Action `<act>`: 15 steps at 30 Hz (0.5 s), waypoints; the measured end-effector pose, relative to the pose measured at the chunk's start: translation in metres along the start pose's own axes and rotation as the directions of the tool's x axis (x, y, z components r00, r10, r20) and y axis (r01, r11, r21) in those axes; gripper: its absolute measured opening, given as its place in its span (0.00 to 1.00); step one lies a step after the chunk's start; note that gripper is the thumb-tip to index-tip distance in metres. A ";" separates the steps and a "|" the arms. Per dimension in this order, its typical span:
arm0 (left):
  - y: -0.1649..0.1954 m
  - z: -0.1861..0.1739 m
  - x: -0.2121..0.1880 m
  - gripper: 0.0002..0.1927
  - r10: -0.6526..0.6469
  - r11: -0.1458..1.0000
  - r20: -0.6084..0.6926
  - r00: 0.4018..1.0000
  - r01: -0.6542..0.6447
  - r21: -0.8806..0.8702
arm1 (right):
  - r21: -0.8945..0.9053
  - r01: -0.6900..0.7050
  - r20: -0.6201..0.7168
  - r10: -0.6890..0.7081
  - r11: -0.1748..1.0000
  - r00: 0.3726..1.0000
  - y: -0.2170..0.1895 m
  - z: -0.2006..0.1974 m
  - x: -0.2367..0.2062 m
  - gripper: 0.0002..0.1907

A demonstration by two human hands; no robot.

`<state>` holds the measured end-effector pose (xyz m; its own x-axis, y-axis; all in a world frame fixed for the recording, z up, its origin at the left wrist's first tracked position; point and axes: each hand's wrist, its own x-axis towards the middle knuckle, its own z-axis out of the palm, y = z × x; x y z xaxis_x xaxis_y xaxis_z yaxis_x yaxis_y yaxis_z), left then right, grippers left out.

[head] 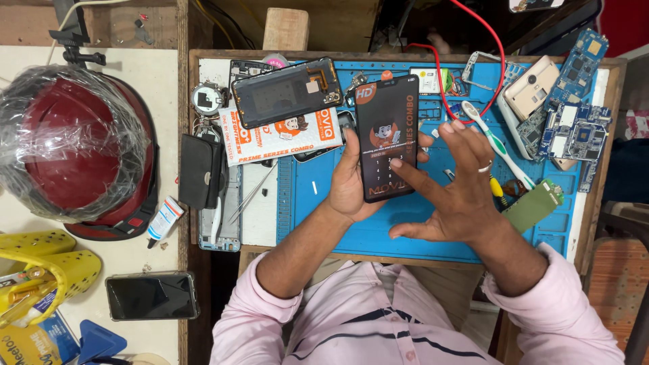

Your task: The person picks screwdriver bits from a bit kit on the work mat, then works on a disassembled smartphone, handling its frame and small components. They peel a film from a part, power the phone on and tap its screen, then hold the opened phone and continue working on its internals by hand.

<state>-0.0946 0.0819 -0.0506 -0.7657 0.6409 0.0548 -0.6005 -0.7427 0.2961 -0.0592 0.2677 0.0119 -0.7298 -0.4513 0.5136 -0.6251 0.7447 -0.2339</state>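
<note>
Left hand (351,186) gripping phone (387,138), right hand (456,182) touching

A wooden worktop (216,57) carries a blue mat (351,233). Beside it on the left stands a pale worktop (155,81). Orange patterned flooring (612,284) shows at right under even light.

On my bench: a blue work mat (351,233), bare along its near edge. A dark phone back housing (287,92) lies tilted over a white and orange printed packet (280,138). A black pouch (201,170) sits left of them. A white and green toothbrush (497,143) lies right, near several blue circuit boards (574,128). On the side table I see a red helmet (74,152) wrapped in clear plastic and a dark phone (152,296).
</note>
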 end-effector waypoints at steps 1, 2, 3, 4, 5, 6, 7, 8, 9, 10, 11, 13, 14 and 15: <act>0.001 0.001 0.000 0.46 0.000 1.000 -0.003 1.000 0.000 0.012 | -0.017 0.002 0.006 -0.002 1.000 1.000 0.001 0.001 0.000 0.45; 0.001 0.002 0.001 0.46 0.006 1.000 0.001 1.000 -0.006 0.004 | -0.033 0.004 0.013 -0.003 0.999 1.000 0.002 0.002 -0.001 0.45; 0.001 0.003 0.001 0.45 0.010 1.000 0.007 1.000 -0.010 -0.004 | -0.034 -0.004 0.019 0.005 0.999 1.000 0.001 0.003 -0.002 0.45; 0.001 0.003 0.002 0.45 0.016 1.000 0.012 1.000 -0.015 -0.012 | -0.033 -0.011 0.027 0.012 0.999 1.000 0.002 0.004 -0.003 0.46; 0.001 0.004 0.002 0.45 0.015 1.000 0.007 1.000 -0.015 0.003 | -0.033 -0.018 0.035 0.020 0.999 0.999 0.002 0.005 -0.004 0.46; 0.001 0.005 0.002 0.46 0.016 1.000 0.002 1.000 -0.016 0.018 | 0.007 -0.022 0.011 0.022 1.000 1.000 0.003 0.004 -0.005 0.46; 0.001 0.005 0.002 0.46 0.018 0.999 -0.004 1.000 -0.018 0.033 | 0.049 -0.024 -0.012 0.025 0.999 1.000 0.004 0.004 -0.007 0.47; 0.001 0.005 0.001 0.46 0.023 0.999 -0.004 1.000 -0.022 0.032 | 0.091 -0.025 -0.033 0.028 0.996 0.999 0.004 0.004 -0.007 0.47; 0.001 0.005 0.002 0.45 0.027 0.999 -0.004 1.000 -0.027 0.031 | 0.099 -0.031 -0.028 0.034 0.995 0.999 0.005 0.004 -0.008 0.47; 0.001 0.005 0.001 0.45 0.030 0.999 -0.004 1.000 -0.030 0.030 | 0.107 -0.037 -0.023 0.040 0.994 0.999 0.006 0.004 -0.008 0.48; 0.001 0.005 0.001 0.45 0.036 0.999 0.002 0.999 -0.036 0.027 | 0.114 -0.044 -0.017 0.046 0.993 0.999 0.006 0.004 -0.008 0.48; 0.001 0.005 0.001 0.45 0.047 0.999 0.017 0.999 -0.047 0.022 | 0.081 -0.036 0.015 0.035 0.996 0.999 0.005 0.004 -0.008 0.47; 0.001 0.004 0.001 0.45 0.043 0.999 0.018 0.999 -0.044 0.015 | 0.064 -0.031 0.031 0.029 0.997 0.999 0.005 0.004 -0.007 0.47; 0.000 0.004 0.001 0.44 0.040 0.999 0.018 0.999 -0.040 0.007 | 0.051 -0.023 0.037 0.021 0.998 0.999 0.004 0.005 -0.006 0.47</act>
<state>-0.0946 0.0839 -0.0465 -0.7846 0.6144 0.0836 -0.5680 -0.7662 0.3007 -0.0588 0.2706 0.0037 -0.7522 -0.4535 0.4781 -0.6217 0.7287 -0.2871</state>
